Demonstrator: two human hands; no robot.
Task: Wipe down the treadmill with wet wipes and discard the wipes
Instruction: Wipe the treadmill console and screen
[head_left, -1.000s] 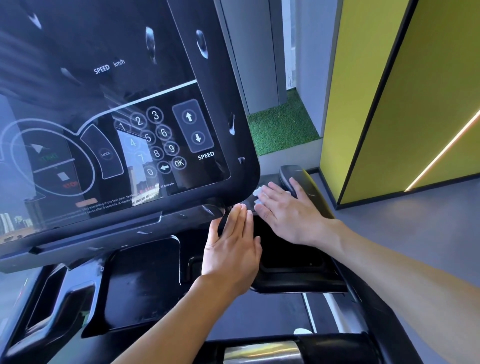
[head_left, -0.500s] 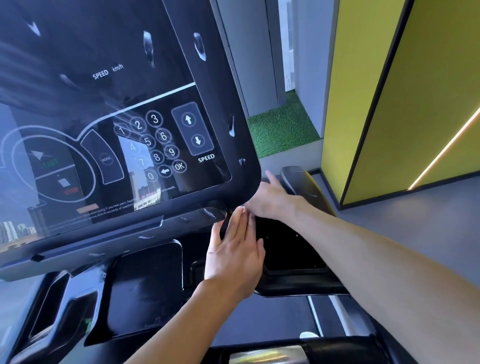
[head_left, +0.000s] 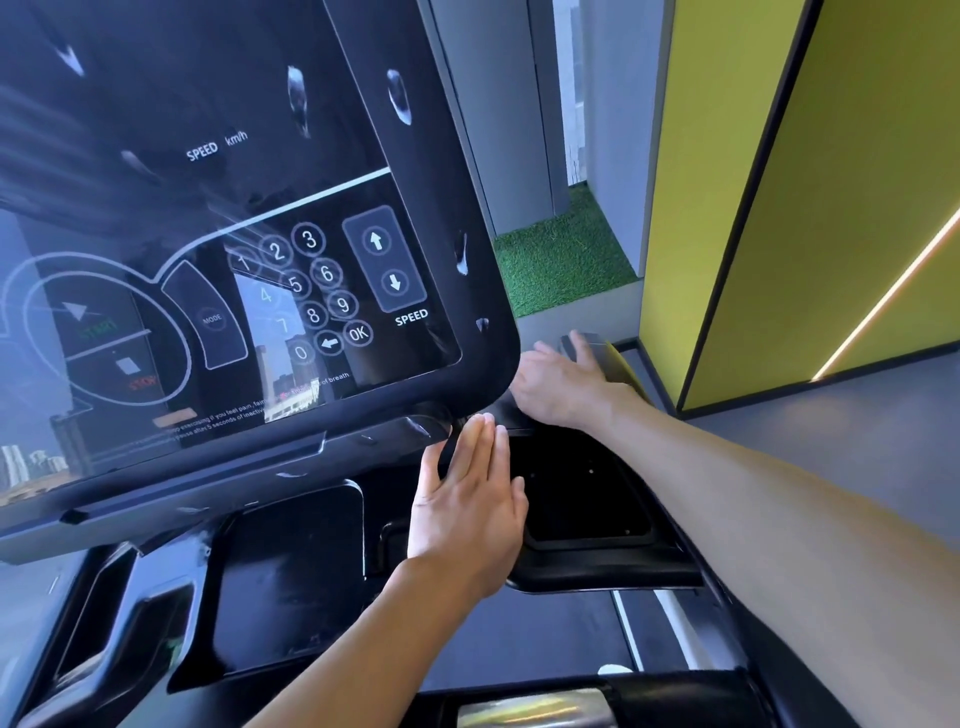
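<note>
The open left hand (head_left: 467, 501) is resting flat beneath the glossy black treadmill console (head_left: 218, 171), seemingly bracing, while the right hand (head_left: 561, 384), fingers straight, is pressing beside the dark curved handlebar (head_left: 610, 361), probably covering the unseen wet wipe.

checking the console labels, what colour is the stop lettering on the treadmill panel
Red. The STOP lettering shows best in the head view.
</note>
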